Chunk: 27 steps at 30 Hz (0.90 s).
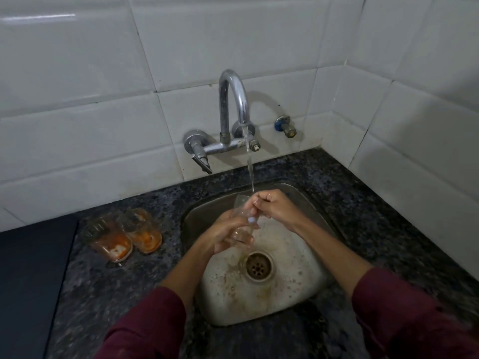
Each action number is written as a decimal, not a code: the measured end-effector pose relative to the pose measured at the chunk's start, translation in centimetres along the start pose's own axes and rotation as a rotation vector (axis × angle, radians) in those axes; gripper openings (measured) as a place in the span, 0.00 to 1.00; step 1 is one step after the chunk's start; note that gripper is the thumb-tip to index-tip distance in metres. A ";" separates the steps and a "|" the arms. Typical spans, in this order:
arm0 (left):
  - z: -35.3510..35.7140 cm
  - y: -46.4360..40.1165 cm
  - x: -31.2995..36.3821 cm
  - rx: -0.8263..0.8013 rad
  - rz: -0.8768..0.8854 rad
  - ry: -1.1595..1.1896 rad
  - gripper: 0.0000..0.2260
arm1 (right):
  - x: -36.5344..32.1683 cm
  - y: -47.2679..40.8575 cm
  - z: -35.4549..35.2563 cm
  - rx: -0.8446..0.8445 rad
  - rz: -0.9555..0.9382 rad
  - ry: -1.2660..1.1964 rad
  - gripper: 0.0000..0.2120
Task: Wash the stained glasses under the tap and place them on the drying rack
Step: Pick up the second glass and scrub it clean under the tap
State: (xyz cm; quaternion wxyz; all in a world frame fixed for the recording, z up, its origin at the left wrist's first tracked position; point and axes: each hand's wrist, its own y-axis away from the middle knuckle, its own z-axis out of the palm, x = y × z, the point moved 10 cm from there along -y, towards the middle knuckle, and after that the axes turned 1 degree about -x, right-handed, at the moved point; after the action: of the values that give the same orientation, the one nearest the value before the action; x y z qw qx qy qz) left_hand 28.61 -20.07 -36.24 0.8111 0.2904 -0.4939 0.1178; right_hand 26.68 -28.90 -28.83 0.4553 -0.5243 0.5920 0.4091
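A clear glass is tilted over the steel sink, its mouth up toward the running tap. My left hand grips the glass around its lower body. My right hand is at the rim with its fingers reaching into the glass, and the water stream lands on them. Two orange-stained glasses stand side by side on the dark granite counter left of the sink. No drying rack is in view.
The sink drain lies below my hands amid foamy water. A tap lever and a small blue-capped valve are on the white tiled wall. A dark flat surface borders the counter at the left.
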 end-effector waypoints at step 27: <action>0.7 2.0 5.7 0.521 0.388 -0.497 0.24 | -4.2 0.7 -2.7 0.394 -0.101 0.326 0.10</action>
State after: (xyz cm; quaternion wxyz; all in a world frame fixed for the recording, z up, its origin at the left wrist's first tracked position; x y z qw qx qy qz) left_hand 29.90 -19.45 -30.30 0.5291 0.4074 -0.6740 0.3159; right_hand 25.86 -30.39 -24.03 0.4669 -0.5136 0.6988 0.1729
